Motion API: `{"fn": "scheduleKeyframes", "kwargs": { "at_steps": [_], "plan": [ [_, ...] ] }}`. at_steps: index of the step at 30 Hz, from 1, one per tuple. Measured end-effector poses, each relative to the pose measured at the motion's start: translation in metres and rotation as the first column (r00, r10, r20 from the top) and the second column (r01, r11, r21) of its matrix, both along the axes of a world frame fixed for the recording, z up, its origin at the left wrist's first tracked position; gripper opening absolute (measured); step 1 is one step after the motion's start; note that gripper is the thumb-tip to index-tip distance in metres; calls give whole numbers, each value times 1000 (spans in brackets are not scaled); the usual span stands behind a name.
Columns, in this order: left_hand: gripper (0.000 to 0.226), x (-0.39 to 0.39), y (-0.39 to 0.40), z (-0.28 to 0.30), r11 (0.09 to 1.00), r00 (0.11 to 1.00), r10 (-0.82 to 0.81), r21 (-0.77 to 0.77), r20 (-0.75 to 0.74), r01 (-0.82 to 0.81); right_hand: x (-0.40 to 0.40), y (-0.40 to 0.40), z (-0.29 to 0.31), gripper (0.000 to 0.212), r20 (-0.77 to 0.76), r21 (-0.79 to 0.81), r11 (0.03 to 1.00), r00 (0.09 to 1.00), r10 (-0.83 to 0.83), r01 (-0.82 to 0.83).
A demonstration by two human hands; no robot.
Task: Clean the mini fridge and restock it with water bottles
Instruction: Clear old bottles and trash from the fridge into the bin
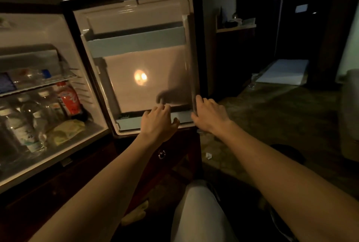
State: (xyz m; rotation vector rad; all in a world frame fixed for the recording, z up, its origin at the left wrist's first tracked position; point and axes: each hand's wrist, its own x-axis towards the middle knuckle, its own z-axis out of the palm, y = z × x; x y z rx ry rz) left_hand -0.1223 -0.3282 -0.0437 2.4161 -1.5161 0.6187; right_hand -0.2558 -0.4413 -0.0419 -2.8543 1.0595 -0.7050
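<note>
Two bare hands reach to the foot of the open white-lined mini fridge door (143,70), which stands swung wide to the right of the cabinet. Left hand (158,121) lies over the front of the pale blue lower door-shelf rail (128,122), fingers spread and curled over its top edge, thumb out to the right; resting rather than clamped, as far as can be told. Right hand (208,114) sits at the door's lower right corner, fingers loosely apart, fingertips touching the grey door gasket strip (194,78); nothing gripped. Door shelves hold nothing. Warm round light reflection (140,77) on the door panel. Fridge interior (64,34) at left: clear plastic water bottles (23,125) crowded on the floor, a red-labelled bottle (69,99) upright behind them, a crumpled yellow-green cloth (67,130) lying at the front right. Wire shelf (44,84) above carries small items, too blurred to identify. Room dim.
</note>
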Motion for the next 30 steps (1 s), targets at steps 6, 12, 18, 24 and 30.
{"fn": "scheduleKeyframes", "kwargs": {
  "at_steps": [6, 12, 18, 24, 30],
  "plan": [
    [49, 22, -13, -3, 1000, 999, 27, 12, -39, -26, 22, -35, 4, 51, 40, 65, 998, 999, -14, 12],
    [41, 33, -10, -11, 997, 993, 78, -3, -87, -79, 45, -40, 0, 40, -190, -114, 984, 969, -158, 138],
    [46, 43, 23, -16, 982, 980, 186, 25, -67, -185, 71, 11, -1, 27, -77, -173, 980, 993, 90, -103],
    [44, 60, 75, -10, 959, 958, 284, 9, -37, -284, 103, 48, 2, 29, -62, -107, 968, 973, 223, -228],
    [45, 94, 146, -7, 915, 912, 404, 18, -77, -404, 147, 81, -4, 26, -68, 19, 923, 921, 385, -384]
  ]
}}
